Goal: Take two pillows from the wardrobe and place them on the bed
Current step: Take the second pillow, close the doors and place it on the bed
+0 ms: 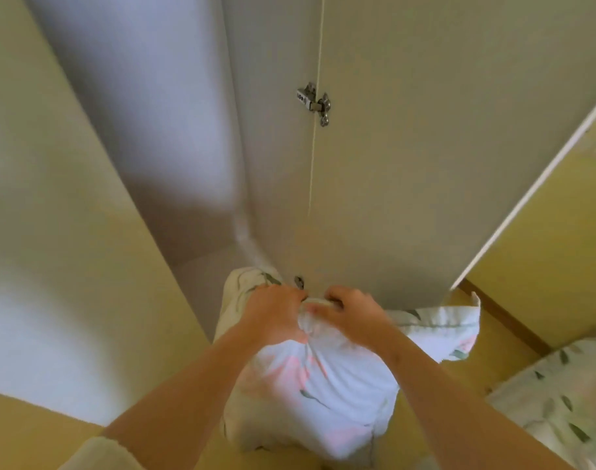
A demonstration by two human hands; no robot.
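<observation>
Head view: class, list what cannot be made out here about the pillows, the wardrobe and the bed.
1. Pillow: the left hand and right hand bunch its cover; folds and forearms hide whether this is one pillow or two.
2. Wardrobe: its top is cut off by the upper edge.
3. Bed: only a corner shows, cut by the right and lower edges.

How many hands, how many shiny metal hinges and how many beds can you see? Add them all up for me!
Hands: 2, the left hand and the right hand, both gripping the flowery pillow.
Metal hinges: 2, the upper hinge and the lower hinge, which is partly hidden.
Beds: 1, the bed at the lower right.
Total: 5
</observation>
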